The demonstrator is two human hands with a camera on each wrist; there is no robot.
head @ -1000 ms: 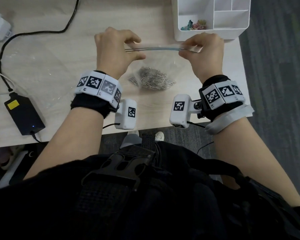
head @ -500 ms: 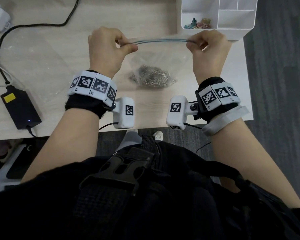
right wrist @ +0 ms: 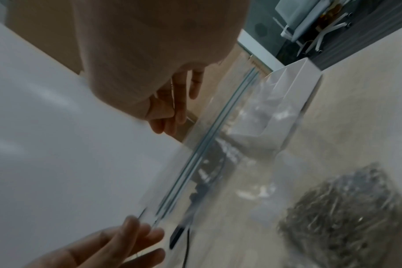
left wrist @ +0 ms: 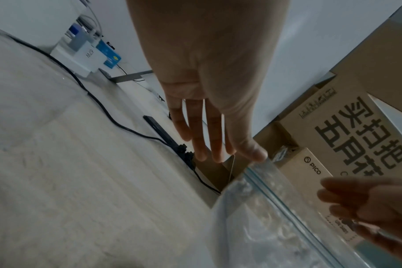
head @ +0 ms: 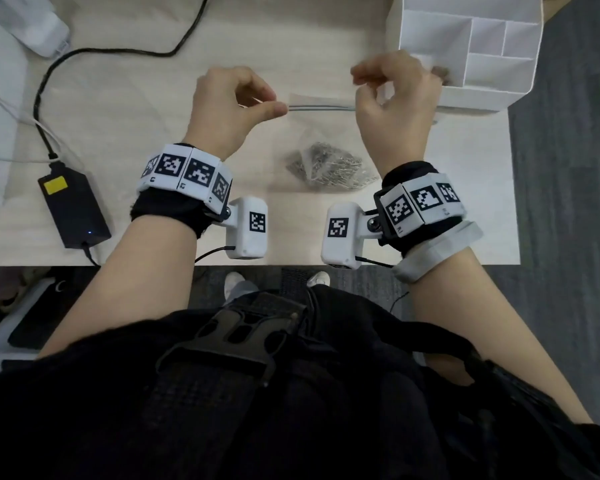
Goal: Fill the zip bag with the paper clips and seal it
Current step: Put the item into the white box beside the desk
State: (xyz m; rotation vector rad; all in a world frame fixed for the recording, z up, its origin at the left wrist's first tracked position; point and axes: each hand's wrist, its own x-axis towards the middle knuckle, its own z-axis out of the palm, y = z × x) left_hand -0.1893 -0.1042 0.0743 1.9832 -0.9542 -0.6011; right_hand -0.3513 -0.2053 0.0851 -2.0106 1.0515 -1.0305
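A clear zip bag [head: 323,133] stands between my hands, its blue-lined zip strip [head: 321,107] stretched level and a heap of silver paper clips [head: 329,166] at its bottom. My left hand [head: 236,105] is at the strip's left end. In the left wrist view its fingers [left wrist: 213,127] are straight and the thumb tip just meets the bag's corner [left wrist: 248,168]. My right hand [head: 395,105] is blurred at the right end, fingers loosely curled and lifted above the strip. In the right wrist view the strip's [right wrist: 207,137] two lines run close together beside the clips [right wrist: 344,208].
A white compartment organizer [head: 471,102] stands just behind my right hand. A black power adapter [head: 73,206] and its cable [head: 118,51] lie to the left. The table's front edge [head: 291,263] runs under my wrists. Cardboard boxes [left wrist: 356,127] stand beyond the table.
Both hands pinched the ends of the raised zip strip before. Now the right fingers have lifted off it and the left fingers have straightened, with only the thumb at the corner.
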